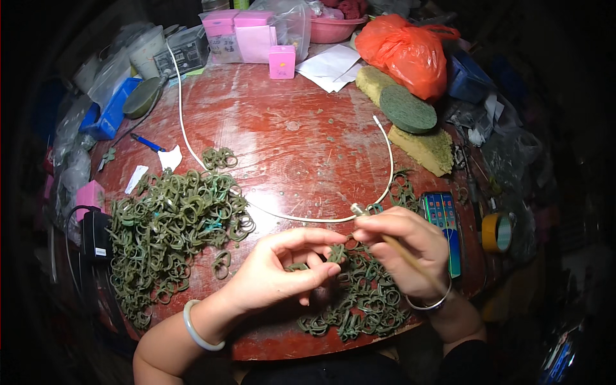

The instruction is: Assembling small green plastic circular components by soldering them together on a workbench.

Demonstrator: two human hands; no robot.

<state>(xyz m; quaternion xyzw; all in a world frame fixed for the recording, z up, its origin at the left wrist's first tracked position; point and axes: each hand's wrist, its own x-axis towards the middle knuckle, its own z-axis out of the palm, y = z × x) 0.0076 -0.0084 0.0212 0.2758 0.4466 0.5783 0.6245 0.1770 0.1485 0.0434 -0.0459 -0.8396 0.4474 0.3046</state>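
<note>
Between the thumb and fingers of my left hand [273,273] is a small dark green ring [337,254]; another green piece shows partly against its curled fingers. My right hand [410,240] grips a thin stick-like tool [404,253] with a wooden handle and a pale, blunt tip; its exact kind I cannot make out. The fingertips of both hands come close together over a loose pile of green rings [359,314] at the table's near edge. A larger heap of similar rings [173,224] lies to the left.
A white cable [301,219] curves across the red table [289,135]. On the right are a phone [443,224], yellow tape roll [495,232], yellow sponge [423,151], green round pad [408,109] and red bag [404,51]. Pink boxes [282,62] stand behind; a blue pen [147,142] lies left.
</note>
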